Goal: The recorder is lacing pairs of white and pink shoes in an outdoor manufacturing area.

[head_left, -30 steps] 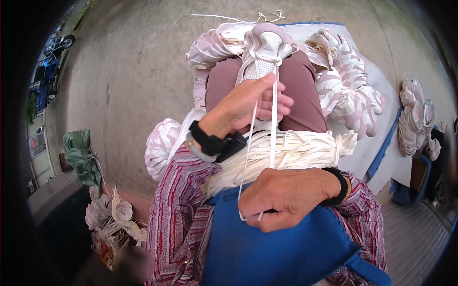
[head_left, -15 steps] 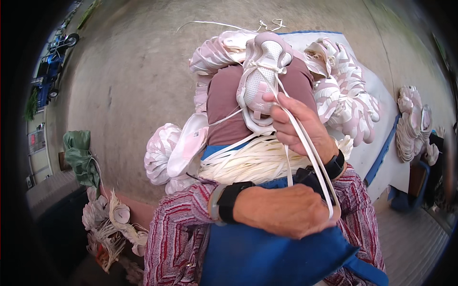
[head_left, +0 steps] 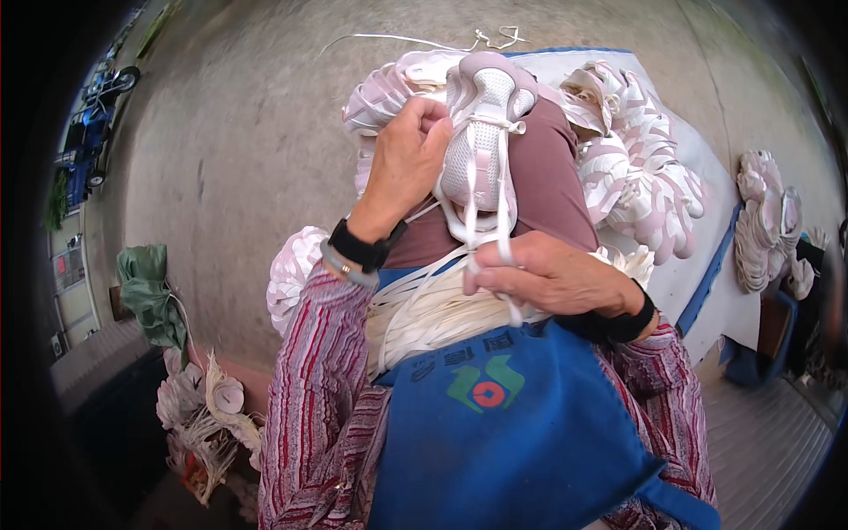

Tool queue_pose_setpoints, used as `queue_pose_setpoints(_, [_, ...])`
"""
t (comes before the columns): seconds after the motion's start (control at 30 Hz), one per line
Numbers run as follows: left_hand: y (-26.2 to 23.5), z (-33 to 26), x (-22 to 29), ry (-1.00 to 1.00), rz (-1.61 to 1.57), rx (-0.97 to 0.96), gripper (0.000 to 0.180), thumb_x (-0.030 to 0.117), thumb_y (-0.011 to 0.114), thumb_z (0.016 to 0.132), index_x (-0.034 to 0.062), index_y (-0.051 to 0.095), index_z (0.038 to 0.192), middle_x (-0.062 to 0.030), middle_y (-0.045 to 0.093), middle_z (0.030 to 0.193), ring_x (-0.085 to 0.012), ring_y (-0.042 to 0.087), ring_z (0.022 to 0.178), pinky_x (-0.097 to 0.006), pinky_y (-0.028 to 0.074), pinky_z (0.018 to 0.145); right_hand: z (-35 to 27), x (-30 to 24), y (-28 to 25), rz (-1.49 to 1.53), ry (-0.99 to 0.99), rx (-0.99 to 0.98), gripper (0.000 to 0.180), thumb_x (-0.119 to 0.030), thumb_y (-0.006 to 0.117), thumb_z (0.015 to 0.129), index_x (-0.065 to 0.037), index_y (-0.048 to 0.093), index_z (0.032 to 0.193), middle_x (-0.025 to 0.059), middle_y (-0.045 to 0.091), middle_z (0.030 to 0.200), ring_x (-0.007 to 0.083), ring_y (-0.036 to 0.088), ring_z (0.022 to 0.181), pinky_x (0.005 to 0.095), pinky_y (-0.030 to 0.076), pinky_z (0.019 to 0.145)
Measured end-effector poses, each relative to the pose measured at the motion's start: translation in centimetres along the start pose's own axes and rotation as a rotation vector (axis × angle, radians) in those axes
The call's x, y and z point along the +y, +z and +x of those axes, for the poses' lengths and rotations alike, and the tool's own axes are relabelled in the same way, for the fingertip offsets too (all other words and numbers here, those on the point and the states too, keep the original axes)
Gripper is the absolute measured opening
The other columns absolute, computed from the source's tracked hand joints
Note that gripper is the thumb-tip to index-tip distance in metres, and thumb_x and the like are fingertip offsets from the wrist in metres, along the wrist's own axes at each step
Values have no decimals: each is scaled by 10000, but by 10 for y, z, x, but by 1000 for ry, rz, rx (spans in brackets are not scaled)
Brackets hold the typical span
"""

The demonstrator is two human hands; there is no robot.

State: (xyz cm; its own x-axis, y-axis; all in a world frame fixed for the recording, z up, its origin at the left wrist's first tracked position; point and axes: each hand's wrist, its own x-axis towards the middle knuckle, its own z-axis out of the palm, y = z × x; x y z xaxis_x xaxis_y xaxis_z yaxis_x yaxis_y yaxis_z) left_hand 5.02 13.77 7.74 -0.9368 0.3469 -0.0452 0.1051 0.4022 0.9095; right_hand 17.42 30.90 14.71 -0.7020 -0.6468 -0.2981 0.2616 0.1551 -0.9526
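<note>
A white and pale pink shoe upper (head_left: 476, 168) lies on a mauve padded surface (head_left: 552, 185) in front of me, with a lace tied across its far part. My right hand (head_left: 565, 276) is closed on the white shoelace (head_left: 504, 199), whose two strands run from the upper toward me. Beside the upper's left edge is my left hand (head_left: 408, 150). Its fingers are curled together, and what they hold, if anything, is hidden. A bundle of cream laces (head_left: 424, 309) lies between the mauve surface and my blue apron (head_left: 495, 442).
Shoe uppers (head_left: 645, 177) are stacked to the right on a pale sheet (head_left: 702, 190), and others (head_left: 389, 93) at the far left. A loose lace (head_left: 397, 37) lies on the floor. More uppers (head_left: 765, 225) stand far right. A green bag (head_left: 152, 291) is at the left.
My left hand has moved from above the apron, up and left to beside the upper. My right hand has come down toward me with the lace, and the strands now lie along the upper.
</note>
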Motion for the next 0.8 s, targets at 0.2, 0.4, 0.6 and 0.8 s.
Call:
queue_pose_setpoints(0.2, [12,15,4,26,174,-93,193,214,583,852,49,626,941,-134,627,756,-224,619,678,-337,483,644,11,2,7,-67,-18,23,270,-215,456,962,10,606,957,179,609,776,311,591,715,383,456,690])
queue_pose_setpoints(0.4, [8,33,-3,95,160,-194,203,203,545,853,19,615,903,-170,645,808,-300,632,765,-375,483,705,19,5,11,-94,-99,54,260,-204,455,957,11,601,945,165,584,718,302,590,699,387,459,675])
queue_pose_setpoints(0.6, [10,44,-16,84,334,-185,161,169,563,858,11,585,885,-50,612,768,-154,566,743,-294,450,666,7,-23,2,55,-81,-127,282,-255,440,993,-21,585,937,66,531,686,166,548,621,309,448,591])
queue_pose_setpoints(0.8, [-23,4,3,-348,-55,-226,299,275,509,939,-4,594,876,-84,619,762,-146,581,591,-256,466,528,14,-10,20,-190,-269,-49,217,-179,464,940,4,559,873,184,566,701,357,581,681,416,455,637])
